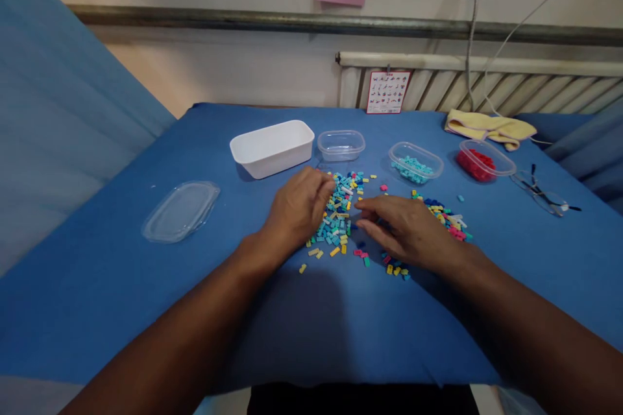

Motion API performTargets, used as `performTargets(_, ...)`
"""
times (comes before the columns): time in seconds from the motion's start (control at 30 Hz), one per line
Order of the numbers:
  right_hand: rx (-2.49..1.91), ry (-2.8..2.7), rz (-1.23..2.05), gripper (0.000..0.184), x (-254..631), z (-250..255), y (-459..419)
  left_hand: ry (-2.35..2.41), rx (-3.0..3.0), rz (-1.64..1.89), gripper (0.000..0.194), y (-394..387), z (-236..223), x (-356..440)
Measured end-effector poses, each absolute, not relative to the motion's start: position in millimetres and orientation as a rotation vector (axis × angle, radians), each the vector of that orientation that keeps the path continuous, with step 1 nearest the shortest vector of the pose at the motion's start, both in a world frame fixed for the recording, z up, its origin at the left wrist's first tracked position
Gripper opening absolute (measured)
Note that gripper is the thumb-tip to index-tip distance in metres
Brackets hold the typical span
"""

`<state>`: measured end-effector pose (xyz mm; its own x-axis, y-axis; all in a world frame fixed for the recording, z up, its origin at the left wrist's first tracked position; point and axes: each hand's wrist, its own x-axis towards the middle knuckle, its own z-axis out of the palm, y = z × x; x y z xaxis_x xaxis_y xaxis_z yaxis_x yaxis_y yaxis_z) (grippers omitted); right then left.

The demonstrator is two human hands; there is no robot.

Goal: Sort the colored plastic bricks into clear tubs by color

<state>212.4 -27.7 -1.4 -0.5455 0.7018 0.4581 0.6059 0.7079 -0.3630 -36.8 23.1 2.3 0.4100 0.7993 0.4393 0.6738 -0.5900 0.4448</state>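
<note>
My left hand [300,202] is over the left edge of a pile of small plastic building bricks [335,228], mostly light blue with some yellow, white and dark blue. Its fingers are curled in against the thumb, and whatever they may hold is hidden. On the other side of that pile, my right hand [407,228] has its thumb and fingers apart, pointing left, with nothing seen between them. Beneath and beyond the right hand lies a second pile of mixed bricks [450,219], partly covered by it. A few yellow bricks [313,252] are scattered near the front.
Behind the piles stand a white bin [272,149], a clear tub [341,146], a tub of light blue bricks [415,165] and a tub of red bricks [481,163]. Clear lids [181,211] lie left. Glasses [545,194] and a yellow cloth [489,126] are at right.
</note>
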Motion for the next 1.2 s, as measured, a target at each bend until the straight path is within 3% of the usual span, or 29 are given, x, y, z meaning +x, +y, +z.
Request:
performTargets(0.1, -0.961, -2.203, 0.201, 0.025, 207.1, -0.4, -32.8, 0.969, 2.175, 0.92, 0.028, -5.7, 1.9, -21.5)
performTargets(0.4, -0.88, -2.324, 0.195, 0.015, 213.7, 5.4, -34.8, 0.912, 1.417, 0.887, 0.028, -22.9, 0.1, -14.0)
performTargets(0.8, -0.603, -2.19, 0.615, 0.009, 212.8, 15.7, -32.1, 0.759, 1.474, 0.743, 0.025, -21.9, 18.4, -29.0)
performTargets(1.03, -0.819, -2.173, 0.221, 0.012, 202.2, 4.3, -30.3, 0.997, 1.52, 0.924, 0.024, -18.3, 3.0, -21.4)
performTargets(1.2, -0.887, -2.247, 0.025, 0.015, 197.7, 4.2, -32.0, 0.932, 1.379, 0.873, 0.034, -15.3, -5.6, -16.7)
